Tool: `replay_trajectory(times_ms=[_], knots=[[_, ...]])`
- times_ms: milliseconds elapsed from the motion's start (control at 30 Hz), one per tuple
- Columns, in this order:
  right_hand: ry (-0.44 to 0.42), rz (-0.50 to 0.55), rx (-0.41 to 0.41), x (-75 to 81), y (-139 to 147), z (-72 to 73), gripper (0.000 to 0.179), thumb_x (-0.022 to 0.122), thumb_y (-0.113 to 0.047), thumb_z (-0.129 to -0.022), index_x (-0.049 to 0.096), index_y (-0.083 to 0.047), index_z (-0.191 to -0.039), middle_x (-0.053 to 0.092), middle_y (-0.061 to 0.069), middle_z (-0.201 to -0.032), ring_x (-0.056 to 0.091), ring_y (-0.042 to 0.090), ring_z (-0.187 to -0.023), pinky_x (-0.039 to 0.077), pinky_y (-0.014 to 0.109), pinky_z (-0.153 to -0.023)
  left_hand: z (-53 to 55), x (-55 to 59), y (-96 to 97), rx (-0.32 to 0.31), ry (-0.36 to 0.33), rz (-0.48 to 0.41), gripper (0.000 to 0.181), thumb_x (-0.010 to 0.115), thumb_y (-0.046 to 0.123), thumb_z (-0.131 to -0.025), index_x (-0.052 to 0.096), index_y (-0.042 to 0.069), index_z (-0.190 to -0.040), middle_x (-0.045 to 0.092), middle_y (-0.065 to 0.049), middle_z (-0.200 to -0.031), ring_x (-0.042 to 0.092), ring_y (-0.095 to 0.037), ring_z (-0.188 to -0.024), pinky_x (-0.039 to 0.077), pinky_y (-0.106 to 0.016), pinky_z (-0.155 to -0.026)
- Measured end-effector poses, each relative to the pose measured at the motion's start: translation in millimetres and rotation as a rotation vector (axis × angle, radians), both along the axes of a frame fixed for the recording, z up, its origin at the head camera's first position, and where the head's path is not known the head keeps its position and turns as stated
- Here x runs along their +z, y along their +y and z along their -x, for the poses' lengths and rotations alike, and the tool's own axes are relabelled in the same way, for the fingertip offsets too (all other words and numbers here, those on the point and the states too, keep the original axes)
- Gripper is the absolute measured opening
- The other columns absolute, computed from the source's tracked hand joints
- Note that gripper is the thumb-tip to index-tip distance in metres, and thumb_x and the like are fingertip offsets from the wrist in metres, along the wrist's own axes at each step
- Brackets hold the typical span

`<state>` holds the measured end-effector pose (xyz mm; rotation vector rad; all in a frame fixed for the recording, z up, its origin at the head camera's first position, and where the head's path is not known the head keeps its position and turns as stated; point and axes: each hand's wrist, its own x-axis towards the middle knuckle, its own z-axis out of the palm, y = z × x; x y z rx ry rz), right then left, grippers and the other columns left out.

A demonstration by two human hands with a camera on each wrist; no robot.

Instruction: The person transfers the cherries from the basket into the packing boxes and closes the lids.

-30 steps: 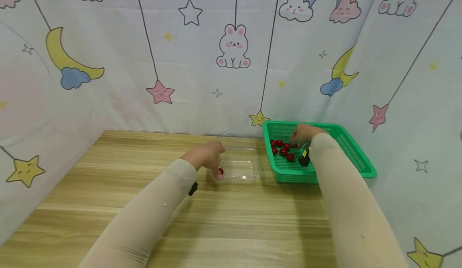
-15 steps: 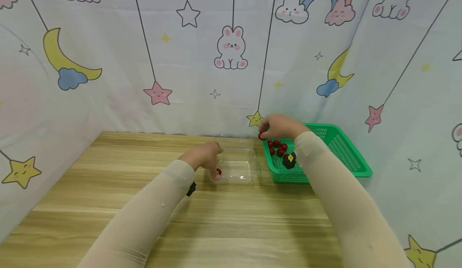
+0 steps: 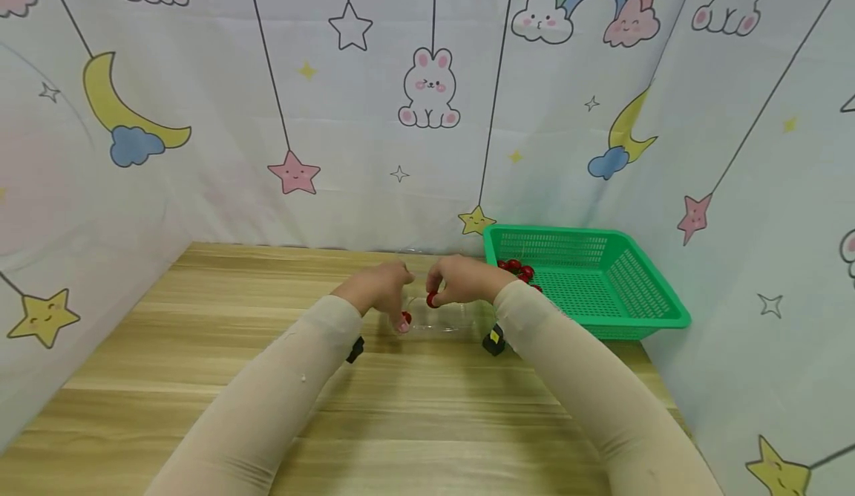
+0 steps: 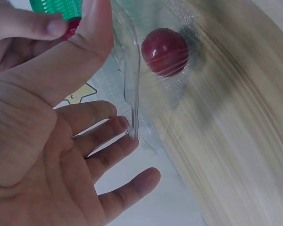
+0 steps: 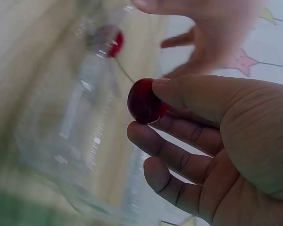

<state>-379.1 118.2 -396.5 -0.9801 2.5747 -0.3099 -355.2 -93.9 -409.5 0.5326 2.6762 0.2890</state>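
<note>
A clear plastic box (image 3: pixel 444 327) lies on the wooden table, a red cherry (image 4: pixel 165 52) at its left end. My left hand (image 3: pixel 381 292) steadies that end, thumb and fingers spread along the rim, the little finger (image 4: pixel 137 186) off it. Over the box, my right hand (image 3: pixel 467 281) pinches another cherry (image 5: pixel 145 101) between thumb and fingers; a thin stem shows beside it. The two hands are close together. To the right, several cherries (image 3: pixel 514 265) sit in the left part of a green basket (image 3: pixel 657 324), partly hidden by the right wrist.
The table (image 3: pixel 401 422) runs up to a white printed curtain (image 3: pixel 361 214) behind and on the right. A transparent raised part of the box stands at its back, hard to see. Black wrist cameras (image 3: pixel 494 340) sit under both wrists.
My right hand has lifted a cherry from the green basket and carried it left over the clear plastic box. The left hand has stayed at the box's left end.
</note>
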Motion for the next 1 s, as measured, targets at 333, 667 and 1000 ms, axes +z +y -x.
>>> replay_trajectory(times_ms=[333, 667, 1000], knots=[[-0.014, 0.034, 0.017, -32.4, -21, -2.0, 0.010, 0.083, -0.018, -0.106, 0.089, -0.012, -0.112, 0.087, 0.001, -0.113, 0.080, 0.017, -0.106, 0.067, 0.040, -0.100, 1.2, -2.5, -1.6, -0.012, 0.008, -0.017, 0.114, 0.107, 0.039, -0.080, 0.049, 0.008, -0.173, 0.041, -0.018, -0.181, 0.050, -0.042, -0.163, 0.050, -0.060, -0.128], [-0.080, 0.088, 0.043, -45.9, -23, -0.2, 0.007, 0.084, -0.015, -0.104, 0.089, -0.013, -0.109, 0.087, 0.000, -0.109, 0.078, 0.012, -0.098, 0.067, 0.035, -0.094, 1.5, -3.2, -1.3, -0.018, 0.012, -0.008, 0.113, 0.106, 0.040, -0.080, 0.050, 0.008, -0.172, 0.042, -0.017, -0.181, 0.051, -0.042, -0.162, 0.051, -0.060, -0.128], [-0.087, 0.071, 0.088, -38.9, -21, -2.5, 0.013, 0.080, -0.016, -0.107, 0.088, -0.013, -0.117, 0.088, 0.001, -0.115, 0.079, 0.007, -0.098, 0.066, 0.028, -0.090, -0.9, 0.6, -0.4, -0.023, 0.015, 0.003, 0.113, 0.106, 0.040, -0.081, 0.049, 0.007, -0.173, 0.040, -0.018, -0.182, 0.049, -0.042, -0.163, 0.051, -0.059, -0.128]])
